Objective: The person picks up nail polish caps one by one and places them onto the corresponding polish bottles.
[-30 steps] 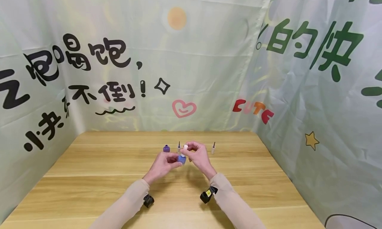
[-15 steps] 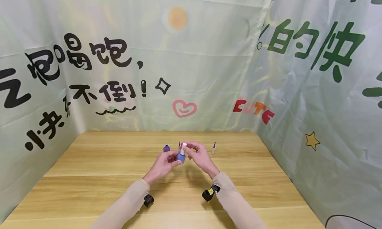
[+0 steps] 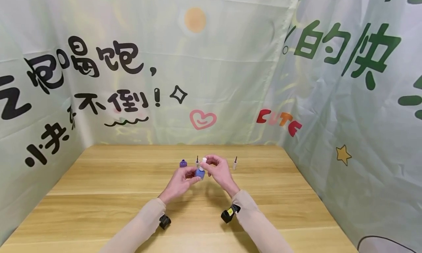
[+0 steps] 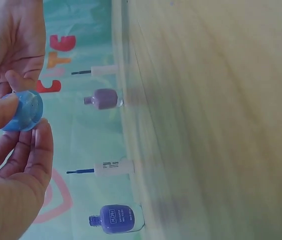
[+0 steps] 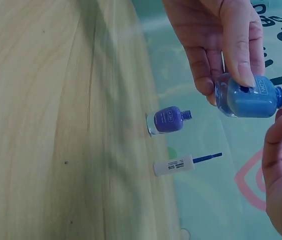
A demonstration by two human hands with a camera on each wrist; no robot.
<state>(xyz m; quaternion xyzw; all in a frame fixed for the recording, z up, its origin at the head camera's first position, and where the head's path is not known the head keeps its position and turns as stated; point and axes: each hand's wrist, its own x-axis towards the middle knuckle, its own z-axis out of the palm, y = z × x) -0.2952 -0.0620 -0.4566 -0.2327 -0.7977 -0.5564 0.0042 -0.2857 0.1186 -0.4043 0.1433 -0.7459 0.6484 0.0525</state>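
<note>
- Left hand (image 3: 178,184) first: thumb and fingers pinch the blue bottle (image 5: 253,102), same grip as a second ago, barely a shift.
- Just behind it, the purple bottle (image 3: 183,164) stands upright and capless on the bench (image 3: 99,201), right where it was.
- Next along, the first brush cap (image 3: 197,162) stands brush-up; half a second ago the right hand's fingers partly cover it, and now its brush shows clear again!
- In the middle, the blue bottle is up off the bench between both hands, leaning slightly, with the white cap (image 3: 204,160) at its neck; a sliver of neck shows between them.
- Here's the change: the right hand (image 3: 220,172) has the cap pinched, its thumb across it, where half a second ago the cap's side stands mostly uncovered.
- Beyond, the left wrist view picks up the lavender bottle (image 4: 105,99), upright and capless.
- Far right, the second brush cap (image 3: 234,164) stands brush-up, unmoved.
</note>
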